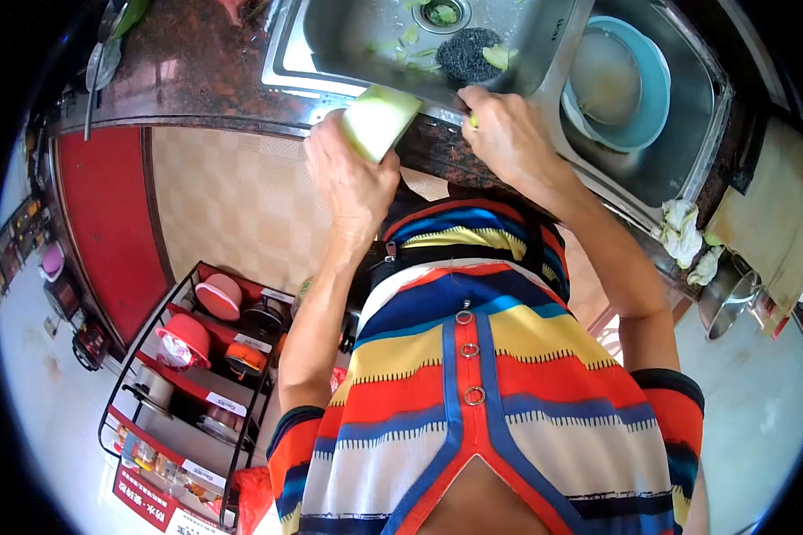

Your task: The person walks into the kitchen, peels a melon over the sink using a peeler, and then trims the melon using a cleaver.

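My left hand [343, 174] is closed around a thick chunk of pale green melon [379, 122], holding it tilted over the front edge of the sink. My right hand [509, 134], just right of the melon and apart from it, has its fingers curled. A small yellow-green bit shows at those fingers, but what they hold is mostly hidden. In the left sink basin [343, 53] beyond my hands, green peelings [410, 37] lie scattered. A dark round scouring pad [466, 55] sits there with a peeling on it.
A light-blue plastic tub [660, 76] with cloudy water stands in the right basin. Crumpled white cloth [681, 234] lies at the counter's right edge. A metal pot [730, 299] is further right. At lower left stands a black rack [156, 330] with pink bowls and pans.
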The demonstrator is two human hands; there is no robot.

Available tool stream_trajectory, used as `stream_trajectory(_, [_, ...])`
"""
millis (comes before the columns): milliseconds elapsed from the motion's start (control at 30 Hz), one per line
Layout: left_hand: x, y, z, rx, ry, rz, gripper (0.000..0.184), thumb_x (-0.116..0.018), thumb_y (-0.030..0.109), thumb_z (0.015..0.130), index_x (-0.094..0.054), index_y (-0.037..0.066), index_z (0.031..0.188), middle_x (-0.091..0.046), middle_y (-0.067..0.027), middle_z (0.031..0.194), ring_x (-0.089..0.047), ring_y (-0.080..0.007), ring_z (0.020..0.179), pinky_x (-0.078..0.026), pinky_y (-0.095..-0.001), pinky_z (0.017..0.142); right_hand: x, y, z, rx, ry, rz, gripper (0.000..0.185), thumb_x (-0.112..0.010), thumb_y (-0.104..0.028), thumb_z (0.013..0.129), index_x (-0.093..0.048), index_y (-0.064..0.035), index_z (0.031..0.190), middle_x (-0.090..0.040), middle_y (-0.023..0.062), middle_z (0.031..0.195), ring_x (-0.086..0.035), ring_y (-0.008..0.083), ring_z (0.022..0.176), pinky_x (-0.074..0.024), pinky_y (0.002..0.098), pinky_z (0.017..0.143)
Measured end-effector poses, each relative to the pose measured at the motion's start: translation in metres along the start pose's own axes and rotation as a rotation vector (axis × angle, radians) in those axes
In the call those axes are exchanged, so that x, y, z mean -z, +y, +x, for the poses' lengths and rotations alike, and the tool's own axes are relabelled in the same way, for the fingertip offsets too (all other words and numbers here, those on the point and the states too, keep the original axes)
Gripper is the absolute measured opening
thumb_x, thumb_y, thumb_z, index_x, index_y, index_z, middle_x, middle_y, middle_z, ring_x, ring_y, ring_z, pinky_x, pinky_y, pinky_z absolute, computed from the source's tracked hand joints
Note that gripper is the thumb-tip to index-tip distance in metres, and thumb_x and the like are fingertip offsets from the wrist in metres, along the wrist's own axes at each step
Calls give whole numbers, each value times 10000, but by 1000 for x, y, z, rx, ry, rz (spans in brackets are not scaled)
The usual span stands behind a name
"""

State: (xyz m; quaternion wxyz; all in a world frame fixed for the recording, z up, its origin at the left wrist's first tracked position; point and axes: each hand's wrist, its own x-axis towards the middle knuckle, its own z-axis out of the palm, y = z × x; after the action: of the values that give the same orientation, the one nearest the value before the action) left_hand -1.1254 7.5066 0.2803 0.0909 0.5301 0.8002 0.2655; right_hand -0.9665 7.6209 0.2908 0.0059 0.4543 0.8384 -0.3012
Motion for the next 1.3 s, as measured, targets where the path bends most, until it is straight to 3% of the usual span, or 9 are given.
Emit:
stream_trajectory(33, [0, 1, 3, 10, -15, 10, 671, -735, 38, 550, -430, -31, 1144, -479, -204, 990, -452, -373, 928, -378, -453, 806, 1, 4, -4, 129, 79, 14, 92, -537, -29, 769, -572, 23, 837, -624, 252, 701, -642, 408, 665, -514, 482, 598])
stream_trajectory(133, [-4, 0, 5, 21, -32, 28, 693, -740, 45, 541, -412, -29, 1147, -470, -195, 1003, -444, -376, 939, -365, -459, 804, 21, -15, -21, 180, 41, 37, 86, -545, -37, 763, -562, 22, 823, -623, 243, 691, -638, 410, 661, -508, 477, 587])
stream_trajectory(267, [-7, -2, 5, -93, -24, 29, 690, -744, 89, 539, -412, -59, 1126, -456, -237, 1023, -438, -389, 947, -343, -479, 784, 30, -29, -33, 264, 79, -16, 208, -650, -117, 733, -540, 10, 856, -627, 192, 680, -650, 362, 656, -512, 438, 567])
stream_trajectory(333, [-2, 5, 7, -244, -185, 252, 645, -728, 107, 555, -428, -67, 1099, -449, -250, 1024, -432, -394, 957, -342, -475, 772, 30, -31, -33, 264, 60, -55, 274, -690, -144, 709, -531, 14, 867, -630, 172, 686, -653, 342, 631, -516, 415, 553])
stream_trajectory(433, [-4, 17, 10, -89, -90, 192, 605, -717, 115, 563, -442, -78, 1066, -450, -247, 1017, -430, -389, 955, -337, -469, 763, 28, -29, -33, 227, 36, -117, 205, -643, -112, 737, -536, 24, 848, -630, 179, 669, -652, 338, 602, -521, 407, 536])
stream_trajectory(600, [-4, 26, 12, -96, -79, 217, 616, -724, 106, 545, -431, -102, 1045, -447, -252, 1008, -430, -381, 939, -323, -457, 755, 33, -27, -31, 197, 39, -170, 108, -533, -59, 778, -552, 34, 828, -628, 187, 636, -657, 325, 583, -526, 419, 520])
stream_trajectory(1300, [-7, 25, 14, -28, -32, 183, 601, -749, 111, 540, -469, -57, 1044, -468, -210, 1012, -443, -354, 945, -341, -446, 770, 23, -30, -19, 163, 45, -204, 91, -541, -51, 775, -551, 37, 799, -633, 201, 667, -662, 346, 613, -538, 407, 537])
